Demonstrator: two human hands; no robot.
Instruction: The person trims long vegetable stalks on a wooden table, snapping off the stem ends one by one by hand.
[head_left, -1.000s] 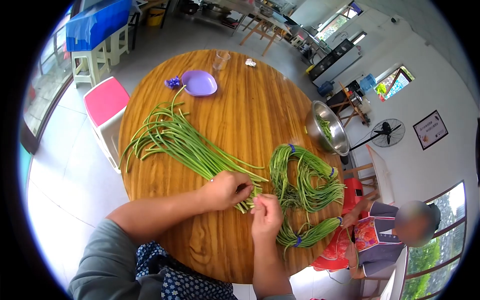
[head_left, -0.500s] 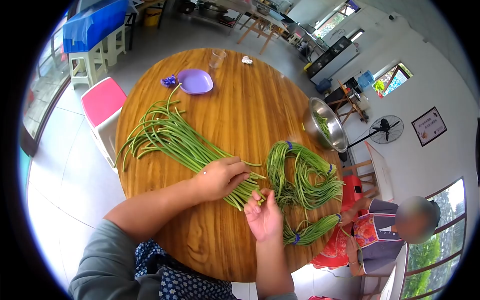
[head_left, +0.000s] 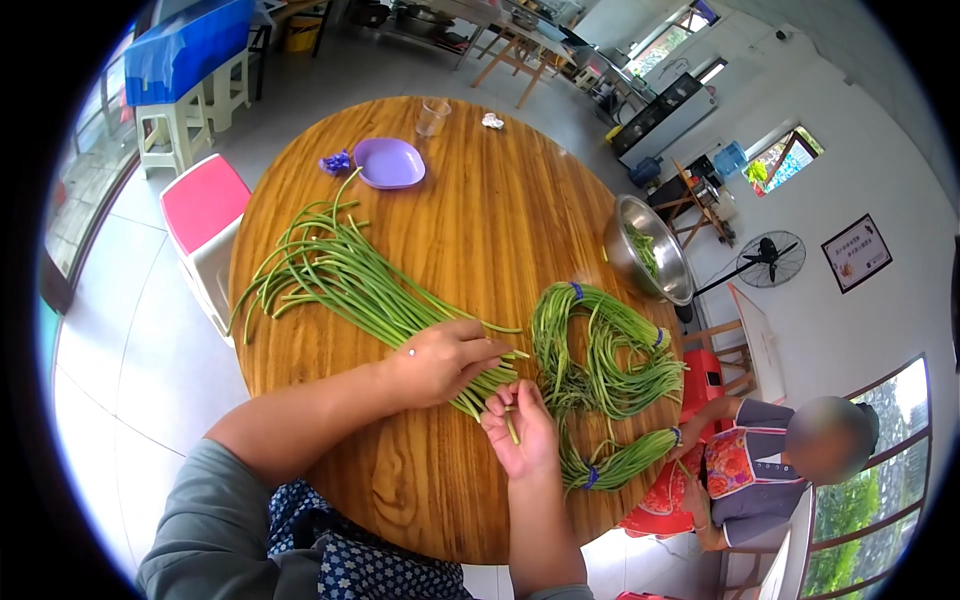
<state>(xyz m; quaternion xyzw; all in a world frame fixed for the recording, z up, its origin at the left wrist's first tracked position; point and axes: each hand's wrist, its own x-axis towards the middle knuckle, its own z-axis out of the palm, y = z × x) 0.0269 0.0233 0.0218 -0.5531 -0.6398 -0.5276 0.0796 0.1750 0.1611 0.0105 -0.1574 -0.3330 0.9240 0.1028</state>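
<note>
Long green stems (head_left: 350, 275) lie loose across the round wooden table, their cut ends pointing toward my hands. My left hand (head_left: 440, 362) rests over those ends, fingers bent together around stems at the near end of the pile. Just right of it, my right hand (head_left: 522, 428) is turned palm up, its fingers curled on a short piece of green stem (head_left: 513, 428). Tied bundles of green stems (head_left: 630, 375) with blue bands lie to the right of my right hand.
A purple dish (head_left: 390, 163), a purple bunch (head_left: 335, 162) and a clear cup (head_left: 433, 116) stand at the table's far side. A metal bowl (head_left: 650, 250) with green pieces is at the right edge. Another person (head_left: 770, 460) sits at the right, holding a stem.
My right hand has moved slightly left and down, its fingers curling more around the short piece. My left hand has shifted a little left and down since the first frame.
</note>
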